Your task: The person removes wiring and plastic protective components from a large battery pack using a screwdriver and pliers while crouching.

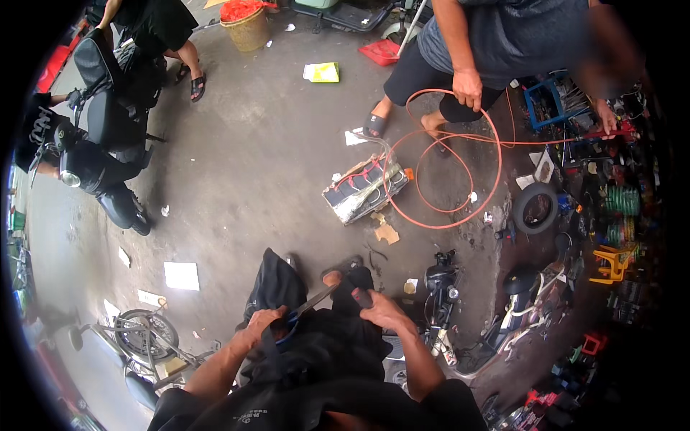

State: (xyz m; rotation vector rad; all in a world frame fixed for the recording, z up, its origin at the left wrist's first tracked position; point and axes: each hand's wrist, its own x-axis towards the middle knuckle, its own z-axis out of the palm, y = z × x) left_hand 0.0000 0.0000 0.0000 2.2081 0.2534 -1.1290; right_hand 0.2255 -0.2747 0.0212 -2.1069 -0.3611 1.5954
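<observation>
My left hand is closed in front of my lap, by the lower end of a flat, greyish strip that slants up to the right. A blue curved edge shows beside its fingers. What exactly the fingers grip is hidden. My right hand is wrapped round a tool with a dark red handle, whose other end I cannot make out. Ahead on the floor lies a long battery pack with red and white wires. A co-worker's hand holds a looped orange hose above the floor near it.
Parked scooters stand at the left and right. A partly stripped bike sits lower left. Along the right are a small tyre, a yellow stool, a blue crate and clutter. A bucket stands far ahead.
</observation>
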